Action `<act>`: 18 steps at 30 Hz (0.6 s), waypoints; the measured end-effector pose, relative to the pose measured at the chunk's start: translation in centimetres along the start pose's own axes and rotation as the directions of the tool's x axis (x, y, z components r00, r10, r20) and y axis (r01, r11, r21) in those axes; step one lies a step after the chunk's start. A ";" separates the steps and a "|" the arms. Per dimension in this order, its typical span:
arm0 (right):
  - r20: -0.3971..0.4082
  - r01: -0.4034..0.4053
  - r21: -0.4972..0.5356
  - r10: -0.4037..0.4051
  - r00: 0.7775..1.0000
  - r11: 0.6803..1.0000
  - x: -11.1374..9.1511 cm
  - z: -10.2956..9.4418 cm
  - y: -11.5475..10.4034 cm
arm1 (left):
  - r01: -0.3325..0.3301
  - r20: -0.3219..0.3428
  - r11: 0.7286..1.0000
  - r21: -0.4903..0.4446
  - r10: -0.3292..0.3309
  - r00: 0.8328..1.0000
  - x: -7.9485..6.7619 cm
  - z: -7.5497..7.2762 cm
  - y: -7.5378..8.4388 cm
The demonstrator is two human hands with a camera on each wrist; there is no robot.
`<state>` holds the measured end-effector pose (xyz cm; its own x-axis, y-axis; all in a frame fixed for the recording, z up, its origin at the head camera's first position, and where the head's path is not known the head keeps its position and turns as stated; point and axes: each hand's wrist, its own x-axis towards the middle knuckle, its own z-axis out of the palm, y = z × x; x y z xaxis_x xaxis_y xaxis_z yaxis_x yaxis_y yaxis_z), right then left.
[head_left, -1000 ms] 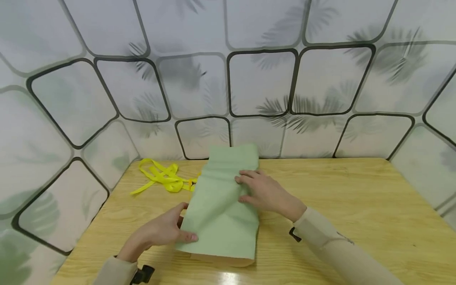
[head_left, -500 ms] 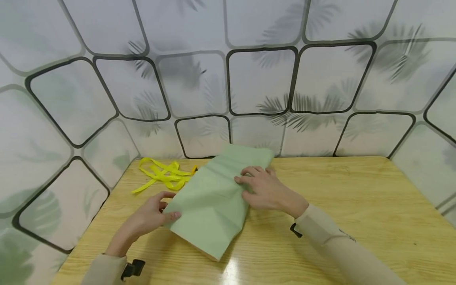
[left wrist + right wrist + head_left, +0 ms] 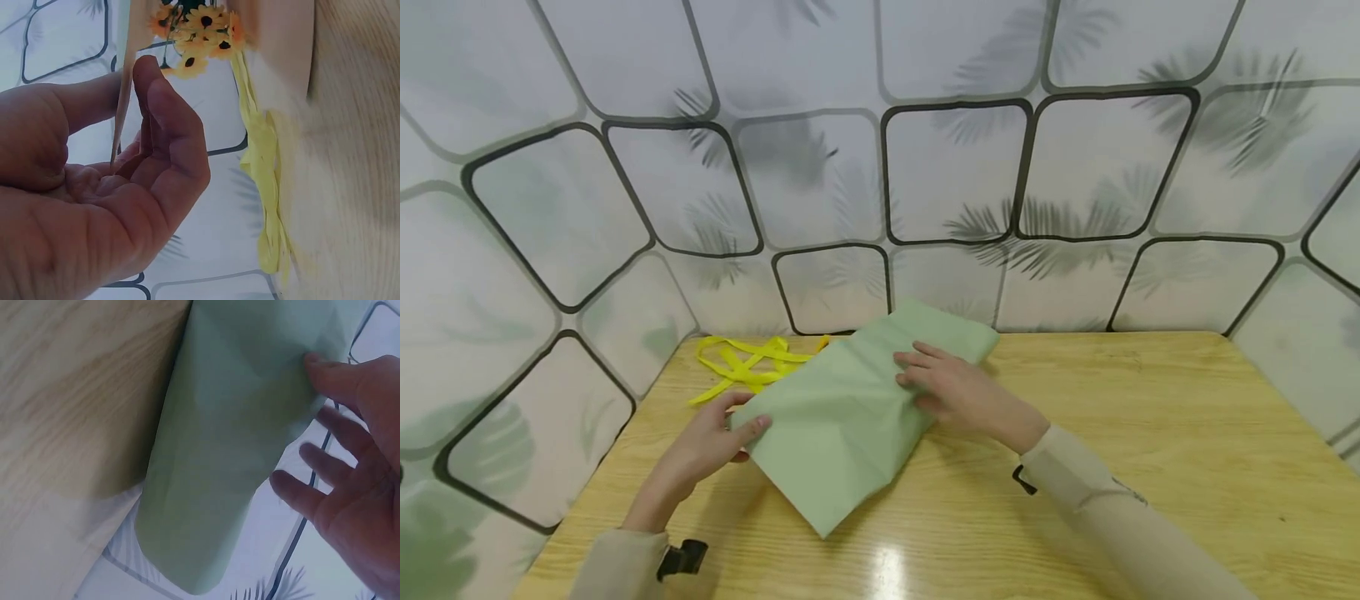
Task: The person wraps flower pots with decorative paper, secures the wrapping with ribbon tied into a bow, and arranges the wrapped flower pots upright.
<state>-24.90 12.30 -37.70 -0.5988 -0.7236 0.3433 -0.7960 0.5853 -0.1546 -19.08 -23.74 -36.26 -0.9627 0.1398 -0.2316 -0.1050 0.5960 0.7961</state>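
Observation:
A sheet of wrapping paper, pale green outside and tan inside, is folded over and lies slantwise at the middle of the table. My left hand pinches its left edge, thumb on the green face and curled fingers behind. Between the paper's layers, orange-yellow flowers with dark centres show in the left wrist view; the head view hides them. My right hand rests on the upper right of the folded paper with fingers spread and loosely bent. In the right wrist view the fingertips lie at the paper's surface.
A loose tangle of yellow ribbon lies at the back left of the wooden table, partly behind the paper. A patterned fabric wall rises along the back and sides.
My left hand has moved left and away from me with the paper's edge, turning the paper clockwise so its far end points right. My right hand has stayed nearly in place on it.

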 end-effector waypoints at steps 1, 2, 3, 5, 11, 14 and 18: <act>0.014 0.012 0.015 -0.012 1.000 1.000 0.1 -0.1 0.2 | -0.003 -0.007 1.000 0.002 0.003 1.000 0.0 0.0 0.0; 0.027 0.022 0.028 -0.023 0.999 0.999 0.2 -0.2 0.3 | -0.011 -0.012 1.000 0.004 0.011 1.000 0.0 -0.1 0.1; 0.038 0.031 0.039 -0.032 0.999 0.999 0.3 -0.3 0.4 | -0.014 -0.017 1.000 0.002 0.014 1.000 0.0 -0.1 0.1; 0.056 0.037 0.053 -0.040 0.998 0.998 0.4 -0.4 0.5 | -0.016 -0.021 1.000 -0.012 0.016 1.000 0.1 -0.2 0.2; 0.135 -0.023 0.065 0.014 0.991 0.998 0.6 -0.7 0.3 | -0.008 -0.045 1.000 0.008 0.008 0.999 0.2 -0.2 0.3; 0.184 -0.085 0.039 0.076 0.980 0.996 0.6 -0.6 0.1 | -0.009 -0.097 0.995 0.096 0.018 0.995 0.4 -0.1 0.6; 0.209 -0.125 -0.003 0.123 0.970 0.992 0.4 -0.1 0.0 | 0.000 -0.169 0.964 0.268 0.047 0.984 0.6 0.1 1.5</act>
<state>-25.13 12.06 -37.50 -0.6972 -0.7067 0.1203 -0.7147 0.6721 -0.1937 -19.83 -22.62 -35.27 -0.9949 0.0322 -0.0957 -0.0340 0.7858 0.6176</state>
